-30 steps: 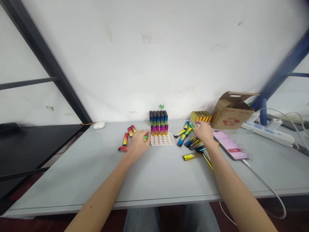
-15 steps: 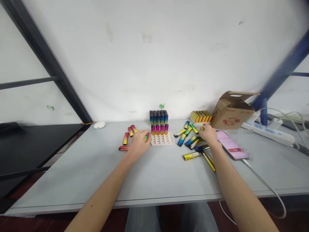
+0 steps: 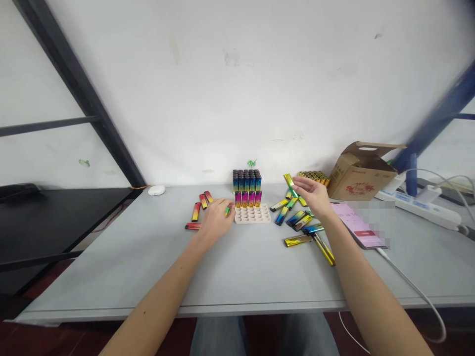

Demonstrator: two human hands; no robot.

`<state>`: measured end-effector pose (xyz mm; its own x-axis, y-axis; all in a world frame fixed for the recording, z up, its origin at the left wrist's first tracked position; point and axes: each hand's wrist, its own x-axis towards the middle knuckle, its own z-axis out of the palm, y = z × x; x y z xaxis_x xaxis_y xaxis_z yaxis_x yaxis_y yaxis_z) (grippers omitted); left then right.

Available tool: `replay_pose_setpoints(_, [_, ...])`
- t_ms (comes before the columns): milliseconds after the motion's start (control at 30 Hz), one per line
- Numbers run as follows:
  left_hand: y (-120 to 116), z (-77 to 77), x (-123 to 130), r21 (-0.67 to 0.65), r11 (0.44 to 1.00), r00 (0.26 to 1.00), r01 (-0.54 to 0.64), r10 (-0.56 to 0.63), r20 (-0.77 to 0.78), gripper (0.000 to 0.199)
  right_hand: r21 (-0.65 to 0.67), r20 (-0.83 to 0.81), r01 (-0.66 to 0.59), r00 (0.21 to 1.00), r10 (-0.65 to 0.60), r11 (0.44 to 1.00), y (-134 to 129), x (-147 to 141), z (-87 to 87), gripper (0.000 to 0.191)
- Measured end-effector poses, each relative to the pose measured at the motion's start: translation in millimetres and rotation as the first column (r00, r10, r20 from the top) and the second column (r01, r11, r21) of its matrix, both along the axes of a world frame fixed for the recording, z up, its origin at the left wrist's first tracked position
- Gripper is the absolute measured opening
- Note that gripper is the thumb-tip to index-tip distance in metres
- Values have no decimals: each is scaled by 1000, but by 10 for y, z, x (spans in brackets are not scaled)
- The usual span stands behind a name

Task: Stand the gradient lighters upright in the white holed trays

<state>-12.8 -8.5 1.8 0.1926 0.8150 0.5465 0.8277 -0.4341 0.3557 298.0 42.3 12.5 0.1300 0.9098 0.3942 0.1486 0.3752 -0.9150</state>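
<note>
Between the fingertips of my right hand (image 3: 311, 194) is a yellow-green lighter (image 3: 290, 184), raised above the loose pile. My left hand (image 3: 217, 216) is closed beside the white tray's left edge, with a green lighter (image 3: 227, 211) partly showing at its fingers. The white tray with round holes (image 3: 253, 215) carries a back row of upright pink-and-yellow lighters (image 3: 248, 199). Behind it stands a block of black-and-blue lighters (image 3: 247, 182). Several loose yellow, blue and green lighters (image 3: 299, 241) lie near my right hand. Red-yellow lighters (image 3: 196, 211) lie left of my left hand.
A group of yellow lighters (image 3: 315, 177) stands at the back right beside an open cardboard box (image 3: 363, 175). Further right are a phone (image 3: 359, 225) with a cable and a white power strip (image 3: 423, 208). A white case (image 3: 156, 190) lies at the back left.
My right hand has lifted a yellow-green lighter from the right side and moved slightly left with it. My left hand stays beside the tray. The view has shifted a little.
</note>
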Motion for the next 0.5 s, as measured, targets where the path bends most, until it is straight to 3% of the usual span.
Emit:
replay_pose_setpoints(100, [-1,-2,0,3,1000,1000,-19,19,-13,19,-38,-39,-201,979,199,979,-59,-120,25,46])
replay_pose_setpoints(167, [-3,-3,1,4,1000,1000,-21,21,-10,19,-57,-57,-269,962,266,961,-83,-169,31,45])
replay_pose_setpoints(500, [12,-24,0,-1,1000,1000,4,-4,4,19,-92,-105,-379,923,369,921,-163,-313,38,40])
